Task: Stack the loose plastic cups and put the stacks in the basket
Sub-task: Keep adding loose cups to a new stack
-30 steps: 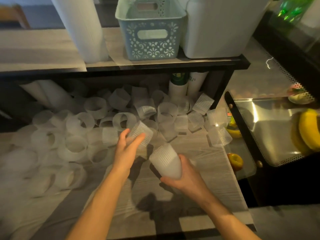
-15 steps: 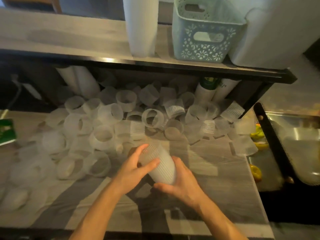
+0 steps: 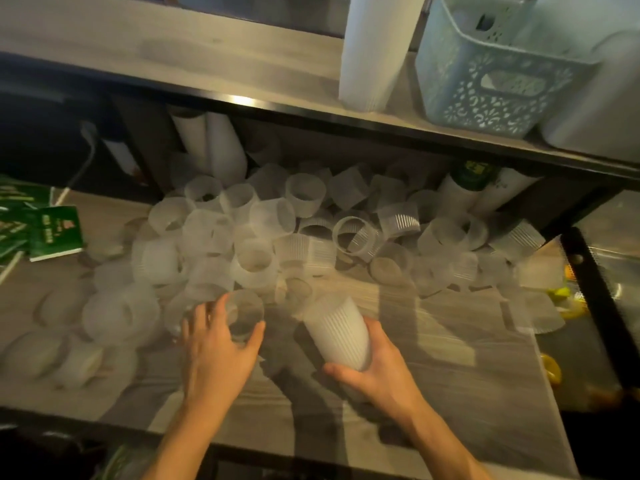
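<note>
The right hand (image 3: 377, 370) gripped the nested stack (image 3: 337, 336) near its base above the tabletop (image 3: 460, 358), while the left hand (image 3: 216, 344) closed on a loose cup (image 3: 244, 315); judged light, thin-walled and crushable, best held lightly around the ribbed sides.

The right hand (image 3: 375, 374) grips a tilted stack of ribbed, frosted white plastic cups (image 3: 337, 332) by its lower end, above the grey wood-grain counter (image 3: 450, 358). The left hand (image 3: 216, 344) curls around a single clear plastic cup (image 3: 244, 315) lying at the near edge of a heap of loose translucent cups (image 3: 294, 230). On the shelf above stands a pale blue perforated plastic basket (image 3: 491, 74), beside a tall white column of stacked cups (image 3: 375, 46). Green booklets (image 3: 52, 233) lie far left.
</note>
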A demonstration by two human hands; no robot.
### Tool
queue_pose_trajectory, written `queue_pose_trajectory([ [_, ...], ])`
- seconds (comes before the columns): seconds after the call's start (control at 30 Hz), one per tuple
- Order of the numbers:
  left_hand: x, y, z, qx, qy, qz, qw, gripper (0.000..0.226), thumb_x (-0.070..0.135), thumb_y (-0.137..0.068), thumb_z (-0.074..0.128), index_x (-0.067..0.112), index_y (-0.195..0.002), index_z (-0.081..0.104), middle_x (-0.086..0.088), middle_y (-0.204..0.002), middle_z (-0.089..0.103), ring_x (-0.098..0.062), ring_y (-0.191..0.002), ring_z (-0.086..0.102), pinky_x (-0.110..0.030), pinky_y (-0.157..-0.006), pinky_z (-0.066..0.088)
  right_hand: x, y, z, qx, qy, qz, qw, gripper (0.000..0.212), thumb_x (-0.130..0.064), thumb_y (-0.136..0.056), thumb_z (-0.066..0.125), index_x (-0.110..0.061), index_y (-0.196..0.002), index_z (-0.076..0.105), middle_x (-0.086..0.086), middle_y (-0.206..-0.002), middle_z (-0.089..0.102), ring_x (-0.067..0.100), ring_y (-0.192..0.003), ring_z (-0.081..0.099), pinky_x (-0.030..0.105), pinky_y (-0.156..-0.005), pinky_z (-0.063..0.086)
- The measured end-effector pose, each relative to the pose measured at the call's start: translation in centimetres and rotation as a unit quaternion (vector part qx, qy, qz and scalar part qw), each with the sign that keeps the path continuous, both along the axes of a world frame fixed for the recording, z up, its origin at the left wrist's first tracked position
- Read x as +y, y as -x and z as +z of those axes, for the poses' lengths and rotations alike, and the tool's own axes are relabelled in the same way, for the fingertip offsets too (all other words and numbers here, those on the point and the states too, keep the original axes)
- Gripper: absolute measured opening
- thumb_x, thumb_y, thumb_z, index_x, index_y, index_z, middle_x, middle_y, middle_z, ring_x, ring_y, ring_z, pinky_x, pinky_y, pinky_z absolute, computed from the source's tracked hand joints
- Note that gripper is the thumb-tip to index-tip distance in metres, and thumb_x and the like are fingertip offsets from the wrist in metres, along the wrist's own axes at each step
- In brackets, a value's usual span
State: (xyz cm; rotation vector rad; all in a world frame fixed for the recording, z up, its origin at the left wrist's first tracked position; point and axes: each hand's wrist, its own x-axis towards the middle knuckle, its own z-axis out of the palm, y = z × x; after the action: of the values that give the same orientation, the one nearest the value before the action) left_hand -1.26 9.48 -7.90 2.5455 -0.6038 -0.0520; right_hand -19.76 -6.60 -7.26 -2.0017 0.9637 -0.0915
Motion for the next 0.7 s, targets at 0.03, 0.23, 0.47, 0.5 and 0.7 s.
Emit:
queue_pose_trajectory([
  [0.03,0.2,-0.4,-0.2,-0.03,-0.052,-0.017,0.998,0.074,0.055,-0.075,0.072,0.012,-0.133,0.053,-0.016,-0.127,0.05,-0.037,-0.116,0.043,-0.054,-0.092,0.041,0.2,-0.2,0.0,-0.001,-0.003,0.001,1.0,0.092,-0.072,-0.05,0.074,-0.043,-0.129,0.038,-0.012,-0.115,0.059,0.01,-0.104,0.058,0.035,-0.088,0.051],
  [0.23,-0.3,-2.6,-1.8,-0.097,-0.164,-0.092,0.977,0.084,0.051,-0.053,0.086,0.004,-0.119,0.063,-0.022,-0.125,0.054,-0.045,-0.13,0.036,-0.058,-0.106,0.023,1.5,-0.8,-0.2,-0.009,-0.014,0.009,1.0,0.085,-0.072,-0.05,0.075,-0.045,-0.121,0.038,-0.013,-0.115,0.059,0.007,-0.105,0.058,0.031,-0.088,0.05],
  [0.47,-0.4,-2.5,-2.2,-0.113,-0.132,-0.097,0.98,0.075,0.058,-0.064,0.079,0.006,-0.115,0.062,-0.023,-0.114,0.06,-0.045,-0.132,0.038,-0.058,-0.113,0.009,2.0,-0.3,0.2,0.002,-0.014,0.011,1.0,0.086,-0.069,-0.052,0.077,-0.044,-0.124,0.035,-0.013,-0.119,0.057,0.006,-0.107,0.056,0.033,-0.092,0.05],
  [0.5,-0.4,-2.3,-2.2,-0.118,-0.115,-0.096,0.982,0.072,0.059,-0.068,0.074,0.006,-0.115,0.062,-0.022,-0.112,0.061,-0.044,-0.13,0.04,-0.058,-0.113,0.01,2.0,-0.3,0.2,0.002,-0.014,0.009,1.0,0.085,-0.069,-0.052,0.077,-0.044,-0.123,0.036,-0.013,-0.118,0.057,0.006,-0.107,0.057,0.034,-0.091,0.05],
  [0.7,0.5,-1.4,0.7,0.027,0.109,-0.051,0.992,0.078,0.07,-0.072,0.05,0.017,-0.13,0.054,-0.005,-0.116,0.055,-0.026,-0.116,0.047,-0.045,-0.098,0.038,2.0,0.0,0.6,0.019,-0.008,0.011,1.0,0.088,-0.07,-0.052,0.077,-0.044,-0.126,0.036,-0.018,-0.117,0.054,0.002,-0.104,0.056,0.03,-0.088,0.05],
])
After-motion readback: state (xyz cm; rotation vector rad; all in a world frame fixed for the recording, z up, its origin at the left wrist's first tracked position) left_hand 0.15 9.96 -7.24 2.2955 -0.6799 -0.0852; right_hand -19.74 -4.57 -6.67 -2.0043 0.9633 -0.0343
